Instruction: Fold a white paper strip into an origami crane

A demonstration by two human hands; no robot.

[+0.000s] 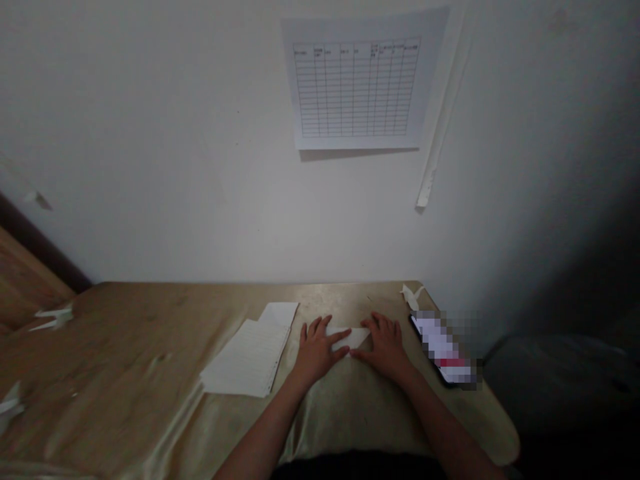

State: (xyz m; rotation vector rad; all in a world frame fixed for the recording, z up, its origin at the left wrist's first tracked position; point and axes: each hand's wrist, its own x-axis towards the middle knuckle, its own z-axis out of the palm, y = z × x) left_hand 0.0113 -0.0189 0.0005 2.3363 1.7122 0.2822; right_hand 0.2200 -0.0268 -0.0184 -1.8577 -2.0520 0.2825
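1. Dim light is leaving the wall grey.
2. The right side is sinking into near-black shadow.
3. The printed sheet is casting a soft shadow below.
4. The desk is giving a faint sheen; the folded paper is showing palest.
5. A pixelated patch is masking the phone.
6. Edges are bowing; detail is looking soft.

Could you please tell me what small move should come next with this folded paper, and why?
Probably sweep the right hand across the small white folded paper to sharpen its crease: it lies flat, with the left hand pinning its other end.
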